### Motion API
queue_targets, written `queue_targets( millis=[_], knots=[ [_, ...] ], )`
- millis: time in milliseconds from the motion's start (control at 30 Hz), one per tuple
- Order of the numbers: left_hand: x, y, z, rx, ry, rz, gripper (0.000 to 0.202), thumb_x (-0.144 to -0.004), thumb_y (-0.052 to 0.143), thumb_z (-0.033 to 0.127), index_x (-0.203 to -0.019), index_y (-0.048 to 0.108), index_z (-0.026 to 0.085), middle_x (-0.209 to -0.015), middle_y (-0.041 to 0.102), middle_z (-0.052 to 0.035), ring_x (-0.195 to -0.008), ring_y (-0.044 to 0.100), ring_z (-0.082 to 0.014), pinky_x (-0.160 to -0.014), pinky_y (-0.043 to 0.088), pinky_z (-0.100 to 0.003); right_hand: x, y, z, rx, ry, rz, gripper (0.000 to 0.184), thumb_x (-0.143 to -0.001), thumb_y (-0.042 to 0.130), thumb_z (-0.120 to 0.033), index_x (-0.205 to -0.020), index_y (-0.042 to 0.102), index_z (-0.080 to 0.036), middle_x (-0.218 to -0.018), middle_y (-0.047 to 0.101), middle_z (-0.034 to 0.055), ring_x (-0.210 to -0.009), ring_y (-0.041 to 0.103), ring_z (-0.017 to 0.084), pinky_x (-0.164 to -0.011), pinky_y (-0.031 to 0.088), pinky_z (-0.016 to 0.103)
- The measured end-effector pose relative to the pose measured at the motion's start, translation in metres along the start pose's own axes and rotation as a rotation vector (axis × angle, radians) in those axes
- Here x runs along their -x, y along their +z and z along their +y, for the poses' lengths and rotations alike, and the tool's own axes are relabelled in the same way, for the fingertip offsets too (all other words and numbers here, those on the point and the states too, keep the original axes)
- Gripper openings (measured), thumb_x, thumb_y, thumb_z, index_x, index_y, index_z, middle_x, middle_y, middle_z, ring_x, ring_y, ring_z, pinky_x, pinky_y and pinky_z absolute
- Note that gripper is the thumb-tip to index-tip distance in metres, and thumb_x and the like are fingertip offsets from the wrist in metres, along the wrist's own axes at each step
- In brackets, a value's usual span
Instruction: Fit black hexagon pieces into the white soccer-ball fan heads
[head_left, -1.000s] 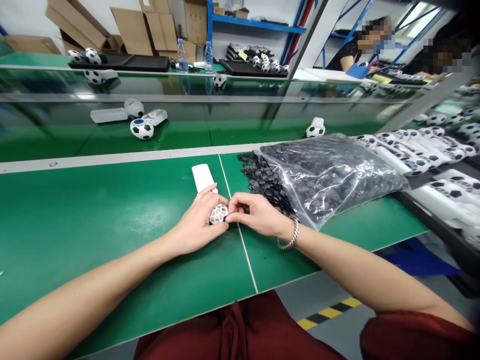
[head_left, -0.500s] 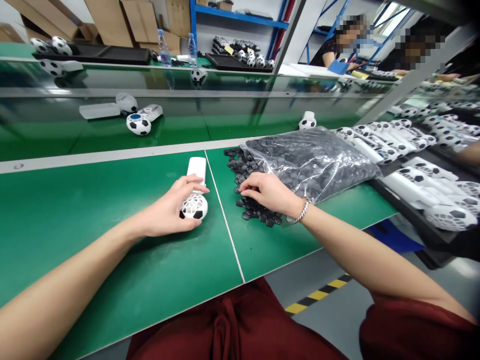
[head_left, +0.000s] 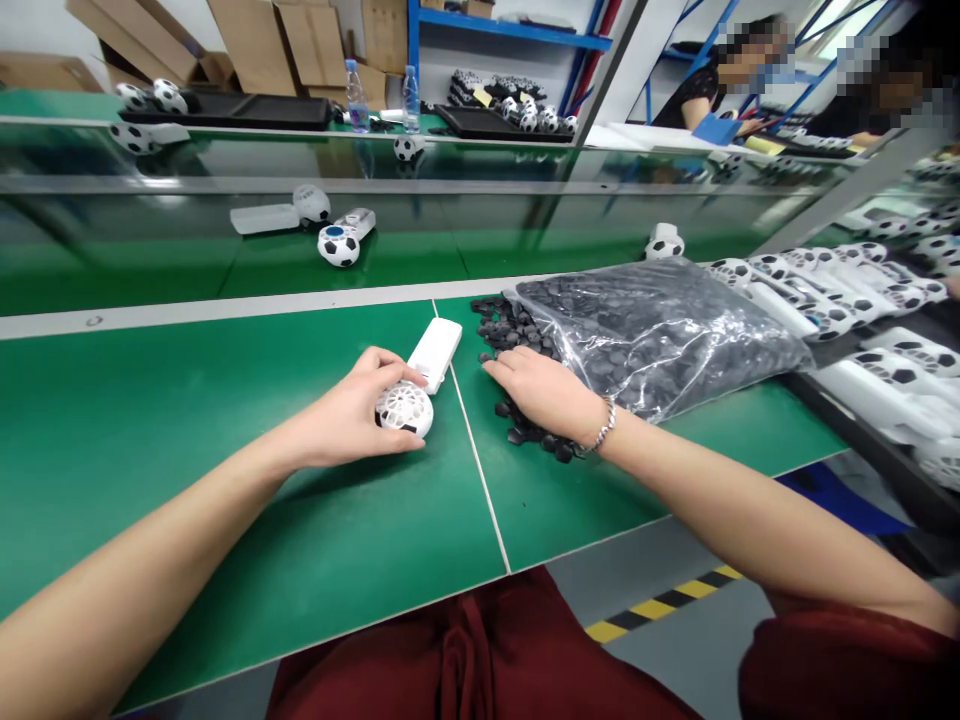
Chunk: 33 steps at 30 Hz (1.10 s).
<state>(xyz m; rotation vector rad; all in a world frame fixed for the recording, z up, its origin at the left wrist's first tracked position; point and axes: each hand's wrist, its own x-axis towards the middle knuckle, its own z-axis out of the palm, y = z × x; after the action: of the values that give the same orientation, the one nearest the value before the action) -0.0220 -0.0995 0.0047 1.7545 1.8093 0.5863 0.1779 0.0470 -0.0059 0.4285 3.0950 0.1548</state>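
Loosely, my left hand (head_left: pixel 358 412) clasps the ball-headed white device (head_left: pixel 417 400). My right hand (head_left: pixel 551 395) covers some black pieces (head_left: pixel 516 328); I can't tell whether it's pinching any.

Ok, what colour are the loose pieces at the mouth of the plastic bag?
Loose pieces: dark grey to black, clearest in the head view.
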Motion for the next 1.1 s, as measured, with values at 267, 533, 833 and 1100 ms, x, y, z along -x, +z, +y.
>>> queue_targets(
  millis=[267, 533, 833, 1100],
  knots=[
    [0.004, -0.004, 0.002, 0.011, 0.057, -0.085, 0.049, -0.064, 0.054, 0.019, -0.112, 0.047, 0.023, -0.114, 0.045, -0.0048, -0.1, 0.05, -0.0208, -0.083, 0.044, -0.031, -0.007, -0.008, -0.027, -0.904, -0.013, 0.183, 0.005, -0.079, 0.058, -0.014, -0.081, 0.062, -0.016, -0.081, 0.063, 0.0008, -0.076, 0.058, 0.011, -0.073, 0.046, 0.024],
    [0.003, 0.007, 0.006, 0.009, 0.011, 0.036, 0.042, -0.064, 0.059, 0.026, -0.104, 0.049, 0.02, -0.106, 0.047, -0.0043, -0.099, 0.049, -0.0222, -0.084, 0.042, -0.035, -0.024, -0.003, -0.043, -1.009, -0.083, 0.146, 0.003, -0.079, 0.058, -0.015, -0.077, 0.061, -0.015, -0.073, 0.063, -0.0012, -0.068, 0.056, 0.009, -0.068, 0.043, 0.022],
    [0.001, 0.015, 0.009, 0.012, -0.003, 0.149, 0.03, -0.068, 0.056, 0.027, -0.096, 0.051, 0.019, -0.097, 0.049, -0.0037, -0.095, 0.05, -0.0227, -0.082, 0.042, -0.036, -0.032, 0.0, -0.04, -0.951, -0.095, 0.15, 0.004, -0.077, 0.062, -0.018, -0.074, 0.063, -0.015, -0.074, 0.065, -0.0005, -0.069, 0.057, 0.01, -0.067, 0.041, 0.021],
    [0.0, 0.018, 0.01, 0.014, -0.027, 0.171, 0.026, -0.065, 0.053, 0.023, -0.091, 0.05, 0.02, -0.092, 0.05, -0.0026, -0.09, 0.051, -0.0228, -0.076, 0.043, -0.037, -0.045, -0.014, -0.037, -0.827, -0.114, 0.01, 0.011, -0.072, 0.068, -0.019, -0.067, 0.06, -0.014, -0.067, 0.063, -0.0014, -0.064, 0.055, 0.01, -0.061, 0.039, 0.021]
  ],
)
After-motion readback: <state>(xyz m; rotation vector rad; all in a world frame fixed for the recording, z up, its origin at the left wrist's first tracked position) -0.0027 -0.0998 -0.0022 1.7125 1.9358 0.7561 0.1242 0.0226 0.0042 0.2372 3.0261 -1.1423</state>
